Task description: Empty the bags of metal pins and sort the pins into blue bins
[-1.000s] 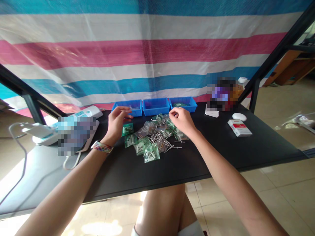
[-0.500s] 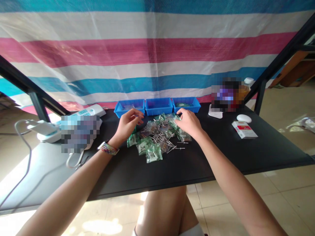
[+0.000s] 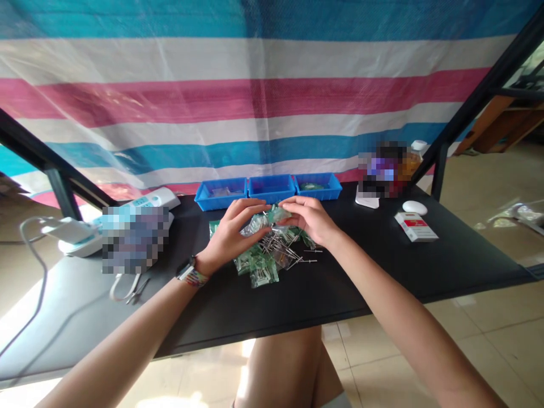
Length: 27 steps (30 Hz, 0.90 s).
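A pile of small green and clear plastic packets [image 3: 263, 270] and loose metal rivet-like pins [image 3: 293, 249] lies on the black table [image 3: 323, 294]. Over the pile's left side is my left hand [image 3: 238, 229], fingers spread and curved around some packets. My right hand [image 3: 308, 218] pinches a greenish packet [image 3: 278, 214] at the back of the pile. Behind them stand three blue trays in a row: the left tray [image 3: 221, 201] has clear packets, the middle tray [image 3: 271, 184] shows no contents, and the right tray [image 3: 318, 194] has green packets.
On the left are a power strip [image 3: 159, 198] with a plugged-in charger [image 3: 66, 229], a blurred-out object and scissors [image 3: 138, 290]. To the right lie a red and white box [image 3: 415, 228], a white oval case [image 3: 415, 208] and a bottle [image 3: 416, 153].
Both hands have moved inward over the pile, closer together. My left hand has reached onto the packets, and my right hand has taken hold of one. The view has shifted slightly.
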{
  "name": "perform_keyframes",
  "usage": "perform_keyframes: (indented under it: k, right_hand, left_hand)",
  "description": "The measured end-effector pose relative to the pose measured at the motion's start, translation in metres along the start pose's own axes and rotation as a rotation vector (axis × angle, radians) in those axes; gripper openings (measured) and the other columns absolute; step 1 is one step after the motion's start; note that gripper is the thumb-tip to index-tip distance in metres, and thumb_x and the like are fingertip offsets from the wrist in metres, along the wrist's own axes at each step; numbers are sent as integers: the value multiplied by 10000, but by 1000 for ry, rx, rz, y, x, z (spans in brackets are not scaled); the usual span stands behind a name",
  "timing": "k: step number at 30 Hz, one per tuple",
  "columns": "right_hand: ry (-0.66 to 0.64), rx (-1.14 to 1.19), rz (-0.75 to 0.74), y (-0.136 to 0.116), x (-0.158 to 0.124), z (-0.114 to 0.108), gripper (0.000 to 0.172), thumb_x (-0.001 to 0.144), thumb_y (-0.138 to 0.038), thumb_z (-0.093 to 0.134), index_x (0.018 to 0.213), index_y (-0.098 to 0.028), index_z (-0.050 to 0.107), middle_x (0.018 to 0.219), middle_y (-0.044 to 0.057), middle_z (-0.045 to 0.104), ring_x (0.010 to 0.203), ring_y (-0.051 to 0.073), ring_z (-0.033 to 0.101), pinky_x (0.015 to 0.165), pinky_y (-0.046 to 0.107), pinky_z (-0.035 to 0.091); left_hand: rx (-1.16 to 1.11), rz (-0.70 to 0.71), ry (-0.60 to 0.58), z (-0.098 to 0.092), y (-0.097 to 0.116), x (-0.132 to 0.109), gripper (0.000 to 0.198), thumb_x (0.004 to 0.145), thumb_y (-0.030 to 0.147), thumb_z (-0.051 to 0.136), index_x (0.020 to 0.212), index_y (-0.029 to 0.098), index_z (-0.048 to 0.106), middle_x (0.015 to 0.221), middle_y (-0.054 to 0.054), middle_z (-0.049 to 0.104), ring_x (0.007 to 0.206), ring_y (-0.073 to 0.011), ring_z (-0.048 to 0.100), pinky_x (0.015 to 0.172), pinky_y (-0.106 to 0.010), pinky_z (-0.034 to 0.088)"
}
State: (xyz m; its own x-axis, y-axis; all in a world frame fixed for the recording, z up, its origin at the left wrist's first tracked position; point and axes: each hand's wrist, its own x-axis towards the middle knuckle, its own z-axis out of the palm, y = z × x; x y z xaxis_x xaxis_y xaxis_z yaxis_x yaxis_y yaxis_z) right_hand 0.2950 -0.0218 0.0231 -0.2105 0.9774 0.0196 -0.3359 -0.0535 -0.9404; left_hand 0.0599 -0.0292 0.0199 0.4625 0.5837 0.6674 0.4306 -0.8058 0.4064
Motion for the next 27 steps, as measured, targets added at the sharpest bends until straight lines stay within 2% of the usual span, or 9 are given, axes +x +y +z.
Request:
perform_keyframes:
  k: [2,5,10,13,16,18,21,24,27]
  right_hand:
    - [-69,13,57,7,-2,6,304,726,-402,870,901,-173,771,845,49,770,770,204,750,806,390,673]
    - [-78,-143,10,12,-7,10,306,901,-425,717,1083,-188,780,798,36,746,729,219,761,777,406,673]
    - [21,-984,-556,9,-19,8,601,973,-155,544,1550,-306,616,1142,66,742,965,222,721,956,389,640]
    - [-45,-1281,-802,8,-20,5,675,952,-34,510,1539,-345,633,1393,89,655,1162,245,681,1079,414,594]
    - [-82,-1298,-928,9,-18,4,586,975,-25,515,1455,-309,695,1531,107,575,1318,273,622,1152,469,552]
    - [-73,-1231,-931,9,-18,6,437,1015,-99,560,1367,-286,740,1537,111,581,1353,278,604,1170,480,533]
    - [-47,-1053,-801,9,-17,10,225,1068,-258,588,1161,-241,791,1272,108,724,1208,257,675,1107,434,553]
    - [17,-817,-579,14,-13,13,278,1062,-403,597,949,-220,774,962,70,747,963,236,713,922,373,597]
    - [18,-508,-354,22,-5,13,379,965,-592,685,887,-226,748,890,52,747,814,232,717,747,353,604]
  left_hand:
    - [-53,-64,-14,1,2,1,230,987,426,737,1143,262,771,1158,-88,781,1115,-276,716,1033,-451,574]
    - [-180,-247,12,2,2,1,272,975,501,724,990,233,765,953,-74,780,912,-250,721,869,-385,586]
    - [-424,-489,109,4,-2,2,381,891,568,805,874,198,716,788,-41,708,733,-194,647,674,-303,519]
    - [-558,-569,99,2,-7,4,396,846,560,844,853,182,725,777,-36,697,693,-170,620,630,-282,487]
    - [-684,-638,54,3,-11,5,368,841,535,838,853,184,730,766,-30,691,675,-166,623,633,-285,501]
    - [-734,-654,21,4,-13,5,363,875,536,793,829,183,720,759,-43,697,701,-186,656,684,-314,548]
    - [-678,-589,63,6,-12,3,378,961,538,687,833,183,698,769,-58,699,744,-204,686,762,-349,591]
    - [-406,-431,174,4,-10,1,287,961,471,713,1059,201,713,969,-69,735,811,-197,702,801,-346,607]
    - [-111,-236,162,-1,-6,1,386,949,379,741,1314,261,698,1341,-114,689,1106,-252,715,951,-397,616]
